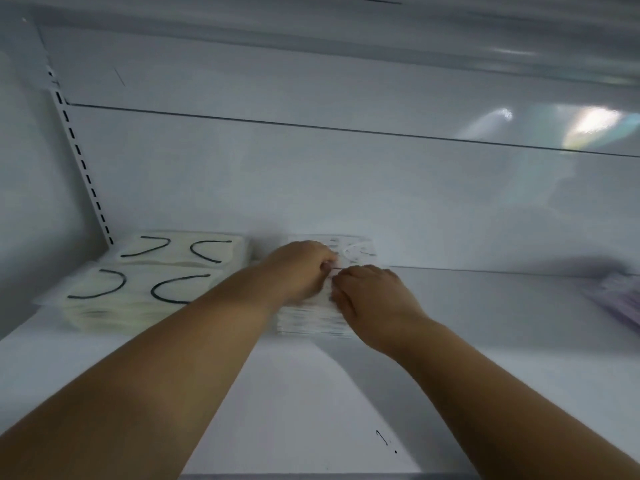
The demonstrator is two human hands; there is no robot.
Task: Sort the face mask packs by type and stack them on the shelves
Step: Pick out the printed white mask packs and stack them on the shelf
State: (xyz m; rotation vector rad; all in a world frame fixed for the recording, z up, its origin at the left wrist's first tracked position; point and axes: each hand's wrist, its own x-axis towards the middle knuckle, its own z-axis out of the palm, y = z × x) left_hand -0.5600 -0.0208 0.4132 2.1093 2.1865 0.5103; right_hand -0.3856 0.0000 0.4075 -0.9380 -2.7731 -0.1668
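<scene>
On the white shelf (pixel 311 393), a stack of white patterned mask packs (pixel 311 322) stands in the middle, with a second stack (pixel 360 249) behind it. My left hand (pixel 301 268) and my right hand (pixel 370 299) both rest on top of the front stack, fingers curled on its top pack. At the left stand two stacks of cream mask packs with black ear loops, one in front (pixel 131 299) and one behind (pixel 183 251). Purple mask packs (pixel 620 299) lie at the right edge, blurred.
A slotted upright (pixel 83 164) runs down the back left corner. The shelf's back panel (pixel 346 188) is close behind the stacks, and another shelf (pixel 381 39) hangs overhead. Bare shelf lies between the white stack and the purple packs.
</scene>
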